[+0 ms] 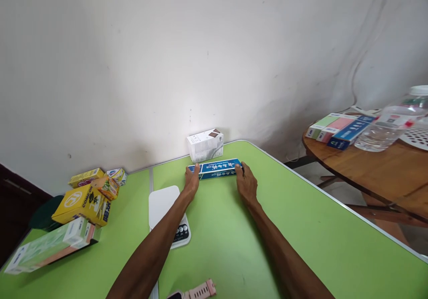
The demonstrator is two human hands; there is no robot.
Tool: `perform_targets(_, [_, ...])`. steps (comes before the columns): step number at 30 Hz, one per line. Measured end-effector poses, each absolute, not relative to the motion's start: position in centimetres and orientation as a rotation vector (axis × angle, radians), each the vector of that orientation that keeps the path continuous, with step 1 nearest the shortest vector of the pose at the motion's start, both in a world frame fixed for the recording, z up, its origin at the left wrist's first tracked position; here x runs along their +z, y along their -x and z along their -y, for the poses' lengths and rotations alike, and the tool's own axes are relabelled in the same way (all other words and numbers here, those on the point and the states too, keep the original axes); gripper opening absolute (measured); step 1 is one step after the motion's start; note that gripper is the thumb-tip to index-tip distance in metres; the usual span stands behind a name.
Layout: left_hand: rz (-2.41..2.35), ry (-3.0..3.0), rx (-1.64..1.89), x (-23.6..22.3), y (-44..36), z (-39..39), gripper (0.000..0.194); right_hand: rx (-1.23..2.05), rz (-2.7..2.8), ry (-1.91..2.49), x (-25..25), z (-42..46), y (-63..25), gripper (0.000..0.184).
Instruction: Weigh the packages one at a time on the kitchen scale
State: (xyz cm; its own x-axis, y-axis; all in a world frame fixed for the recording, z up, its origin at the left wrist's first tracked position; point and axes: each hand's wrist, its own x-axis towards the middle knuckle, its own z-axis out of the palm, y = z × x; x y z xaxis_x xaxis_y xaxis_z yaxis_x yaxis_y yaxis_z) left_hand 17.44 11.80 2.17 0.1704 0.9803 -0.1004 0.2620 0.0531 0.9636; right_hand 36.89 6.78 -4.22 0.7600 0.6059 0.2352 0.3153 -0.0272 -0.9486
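Note:
A long blue toothpaste box (217, 169) lies sideways across the green table, held at both ends. At its left end my left hand (192, 182) grips with the thumb on top. My right hand (246, 182) closes round the right end in the same way. Right behind the box stands a white carton (205, 145) with a brown picture on its top, close to the wall. A white kitchen scale (163, 203) sits to the left, partly covered by my left forearm; its dark button panel shows beside the arm.
On the left are a yellow box (80, 203), smaller cartons (106, 186) and long pastel boxes (50, 245). A pink-strapped watch (200, 291) lies at the near edge. To the right, a wooden table (374, 169) bears more boxes (341, 129) and a plastic bottle (391, 120).

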Motion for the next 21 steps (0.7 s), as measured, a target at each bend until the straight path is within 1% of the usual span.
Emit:
perform_targets(3, [-1.329,-1.372,0.866,3.1,-16.6,-9.7,0.102,0.275,0.722,1.635,-3.6,-3.9,-35.5,0.082])
perform_targets(6, [-1.333,-1.388,0.908,5.1,-14.3,-7.8,0.096,0.292,0.709,1.575,-2.0,-2.0,-32.9,0.079])
perform_targets(12, [-1.408,-1.386,1.013,8.9,-4.4,-3.0,0.09,0.399,0.867,1.393,1.6,0.3,-24.5,0.075])
perform_targets(16, [-1.531,-1.301,1.091,8.2,1.7,0.3,0.091,0.551,1.001,1.32,1.8,1.8,-19.7,0.073])
perform_targets(21, [-1.596,-1.166,1.086,5.1,4.7,3.3,0.091,0.59,1.095,1.366,0.9,3.4,-17.7,0.069])
